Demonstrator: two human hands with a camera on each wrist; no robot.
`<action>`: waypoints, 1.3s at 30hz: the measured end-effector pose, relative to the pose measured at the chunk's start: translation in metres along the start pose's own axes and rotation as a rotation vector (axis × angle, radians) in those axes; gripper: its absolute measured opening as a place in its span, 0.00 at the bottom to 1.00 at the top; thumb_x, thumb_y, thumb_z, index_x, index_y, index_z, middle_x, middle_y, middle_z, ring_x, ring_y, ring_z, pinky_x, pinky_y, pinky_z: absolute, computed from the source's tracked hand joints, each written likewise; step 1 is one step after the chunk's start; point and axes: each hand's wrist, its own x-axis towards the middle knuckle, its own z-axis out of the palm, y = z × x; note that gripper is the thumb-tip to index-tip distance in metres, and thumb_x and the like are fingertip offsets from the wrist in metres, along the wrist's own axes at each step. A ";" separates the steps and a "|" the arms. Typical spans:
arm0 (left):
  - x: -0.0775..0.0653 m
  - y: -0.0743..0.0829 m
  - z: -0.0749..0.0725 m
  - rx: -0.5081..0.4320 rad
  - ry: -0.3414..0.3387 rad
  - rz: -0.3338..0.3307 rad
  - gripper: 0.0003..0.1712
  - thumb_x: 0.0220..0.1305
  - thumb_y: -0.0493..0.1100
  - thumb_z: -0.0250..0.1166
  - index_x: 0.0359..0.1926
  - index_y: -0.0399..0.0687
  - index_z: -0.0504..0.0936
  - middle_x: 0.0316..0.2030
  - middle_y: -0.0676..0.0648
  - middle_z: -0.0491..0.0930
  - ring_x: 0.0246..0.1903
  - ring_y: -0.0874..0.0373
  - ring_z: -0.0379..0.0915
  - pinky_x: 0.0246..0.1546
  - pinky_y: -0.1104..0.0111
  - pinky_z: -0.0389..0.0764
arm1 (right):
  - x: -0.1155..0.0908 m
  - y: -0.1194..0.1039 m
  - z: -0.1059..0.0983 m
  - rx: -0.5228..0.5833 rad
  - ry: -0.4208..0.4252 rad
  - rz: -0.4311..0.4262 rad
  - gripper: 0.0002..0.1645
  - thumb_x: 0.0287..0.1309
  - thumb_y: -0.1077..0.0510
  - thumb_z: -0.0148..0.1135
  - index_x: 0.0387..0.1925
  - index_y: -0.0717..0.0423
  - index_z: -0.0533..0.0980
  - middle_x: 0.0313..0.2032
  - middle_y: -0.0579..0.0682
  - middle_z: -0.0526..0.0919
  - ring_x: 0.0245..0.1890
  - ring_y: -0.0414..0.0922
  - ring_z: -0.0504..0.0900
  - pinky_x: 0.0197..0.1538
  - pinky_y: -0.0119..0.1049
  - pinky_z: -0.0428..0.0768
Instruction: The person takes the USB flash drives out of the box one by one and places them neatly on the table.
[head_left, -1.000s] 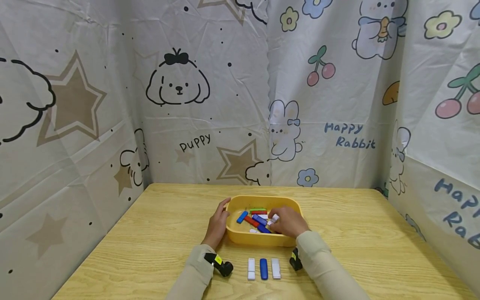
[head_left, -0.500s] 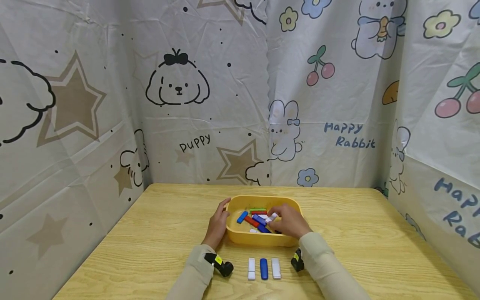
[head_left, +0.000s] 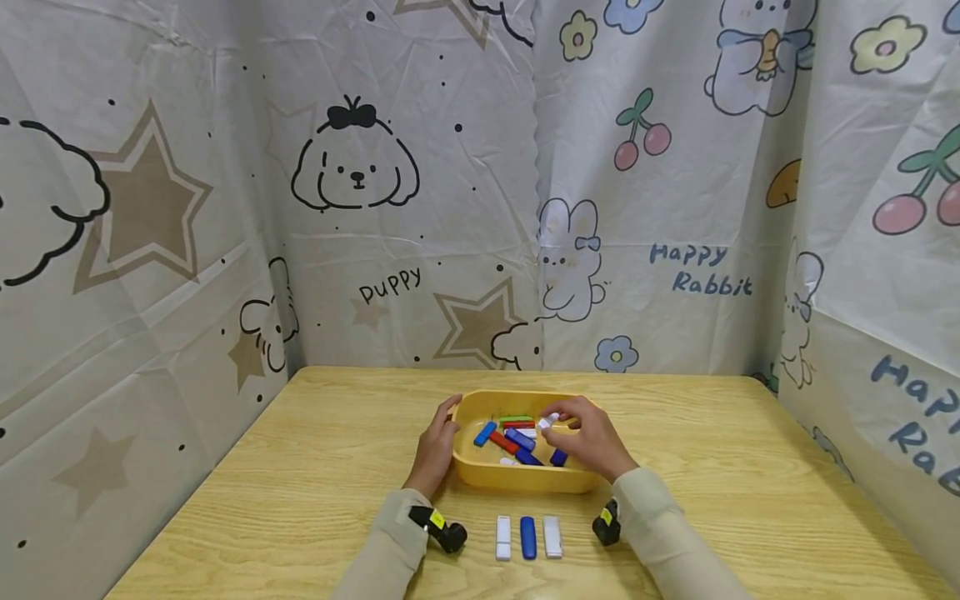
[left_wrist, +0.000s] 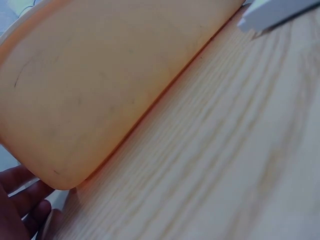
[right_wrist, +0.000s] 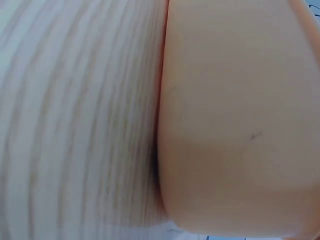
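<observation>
Picking step in hand, by my read. Right hand (head_left: pixel 594 440) reaches over the right end of the yellow tray (head_left: pixel 517 478); its grip is pinched, thumb and finger, on a small white piece (head_left: pixel 549 421). I can't tell how far that piece sits above the tray's floor.

Left hand (head_left: pixel 432 452) at the tray's left end, fingers laid loosely against wall and rim, pinching nothing; I take it as a brace.

Also in the tray: red piece (head_left: pixel 503 442) among others, dark blue piece (head_left: pixel 558 457) just below the right hand.

On the tabletop (head_left: pixel 337 442), in front: three in a row, apart, white stick (head_left: pixel 503 538), blue stick (head_left: pixel 528 538), white block (head_left: pixel 552 537).

Next move, I judge, calls for lifting over the front rim, then turning the piece to match that row. Right wrist view shows me only wall and wood; I'd steer by the head view.
</observation>
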 end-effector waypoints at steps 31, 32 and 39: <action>-0.001 -0.003 0.002 0.024 0.018 0.011 0.24 0.68 0.39 0.46 0.62 0.57 0.74 0.65 0.49 0.69 0.67 0.47 0.60 0.66 0.49 0.58 | -0.056 -0.027 -0.041 0.031 -0.186 -0.170 0.10 0.55 0.55 0.69 0.39 0.38 0.80 0.44 0.41 0.77 0.44 0.44 0.77 0.47 0.42 0.80; -0.001 -0.003 0.002 0.026 0.018 0.013 0.24 0.68 0.39 0.46 0.62 0.57 0.74 0.65 0.49 0.69 0.67 0.47 0.60 0.66 0.49 0.58 | -0.056 -0.029 -0.043 0.030 -0.212 -0.168 0.10 0.55 0.54 0.69 0.39 0.38 0.80 0.44 0.40 0.77 0.44 0.43 0.77 0.47 0.41 0.80; 0.001 -0.002 0.001 0.030 0.030 0.013 0.24 0.68 0.39 0.46 0.61 0.58 0.75 0.64 0.49 0.70 0.66 0.46 0.61 0.66 0.48 0.58 | -0.059 -0.041 -0.051 -0.003 -0.375 -0.162 0.11 0.54 0.56 0.68 0.38 0.38 0.79 0.42 0.39 0.76 0.43 0.41 0.76 0.47 0.42 0.80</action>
